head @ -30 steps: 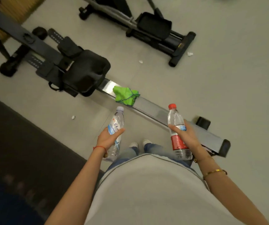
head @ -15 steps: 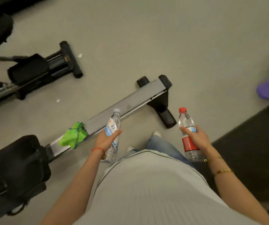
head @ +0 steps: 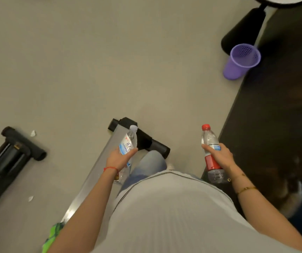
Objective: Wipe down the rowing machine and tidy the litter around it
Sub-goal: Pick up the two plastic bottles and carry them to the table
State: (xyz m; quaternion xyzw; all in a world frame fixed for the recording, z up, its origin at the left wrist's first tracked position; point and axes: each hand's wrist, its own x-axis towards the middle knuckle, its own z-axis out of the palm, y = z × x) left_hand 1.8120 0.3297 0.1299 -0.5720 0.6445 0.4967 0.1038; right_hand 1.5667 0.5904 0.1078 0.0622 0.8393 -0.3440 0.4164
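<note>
Currently both hands are loaded. Left hand (head: 122,158) wraps the blue-label bottle (head: 128,143), fingers curled round its middle, white cap tilted up and away from the body. Right hand (head: 219,157) grips the red-label bottle (head: 210,152) at label height, red cap up, near upright. The two bottles are well apart, one each side of the person's torso. Rowing machine rail (head: 99,165) runs on the floor directly under the left hand, its black end foot (head: 146,141) just beyond that hand's fingertips. Green cloth (head: 53,236) lies on the rail back below the left forearm, partly hidden. Purple bin (head: 241,61) stands far ahead of the right hand. Paper scraps (head: 33,133) on the floor well to the left of the left hand, beside another machine's foot (head: 24,143).
</note>
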